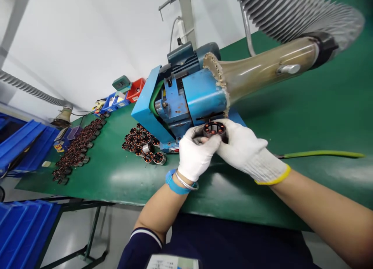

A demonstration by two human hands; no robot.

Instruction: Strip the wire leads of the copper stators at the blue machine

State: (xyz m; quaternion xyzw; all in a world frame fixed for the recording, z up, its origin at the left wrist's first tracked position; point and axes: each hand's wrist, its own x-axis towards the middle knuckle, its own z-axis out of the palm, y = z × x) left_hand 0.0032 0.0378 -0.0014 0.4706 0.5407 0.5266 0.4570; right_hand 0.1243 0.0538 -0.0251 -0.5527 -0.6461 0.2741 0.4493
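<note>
A round motor stator [215,129], dark with copper windings inside its ring, is gripped between my two white-gloved hands. My left hand [197,150] is closed on its left and near side, with the thumb along its front. Around its right side my right hand [240,144] is wrapped, the glove ending in a yellow cuff. Both hands are close to the front of a blue belt-driven machine [205,96]. Left of that machine, a cluster of similar stators [140,140] stands on the green bench [122,183].
A tan duct [262,72] with a grey flexible hose [291,12] runs right from the machine. Green-handled pliers [320,154] lie at right. Long rows of stators [80,144] cover the bench's left part. Blue bins [26,144] stand far left, and a red bin [135,89] sits behind.
</note>
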